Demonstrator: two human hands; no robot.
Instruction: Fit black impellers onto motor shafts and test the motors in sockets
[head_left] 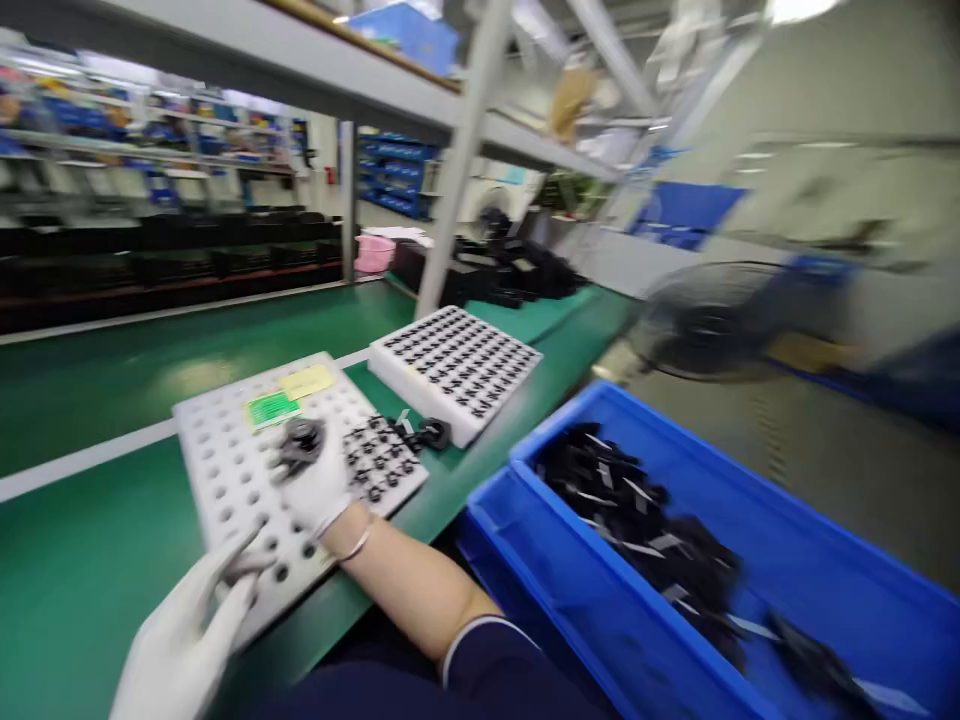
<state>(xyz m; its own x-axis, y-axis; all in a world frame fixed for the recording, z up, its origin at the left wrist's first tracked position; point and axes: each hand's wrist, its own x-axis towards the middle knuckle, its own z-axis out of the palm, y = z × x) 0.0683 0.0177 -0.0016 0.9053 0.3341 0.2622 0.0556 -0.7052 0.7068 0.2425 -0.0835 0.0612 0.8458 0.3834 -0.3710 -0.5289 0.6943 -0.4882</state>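
Note:
My right hand (315, 480), in a white glove, is closed on a small black part (300, 438) above a white foam tray (225, 470) full of round holes. Black parts fill the tray's right-hand rows (379, 460). My left hand (187, 640), also gloved, rests on the tray's near edge, its fingers pinched around a small dark piece I cannot name. One loose black part (431, 433) lies on the green bench between this tray and a second white tray (454, 365) filled with black parts.
A blue bin (750, 560) holding several black parts sits at my right, below the bench edge. A fan (705, 325) stands beyond it. A grey post (457, 170) and shelf rise behind the trays. Black trays line the far side; a pink tub (373, 252) sits further back.

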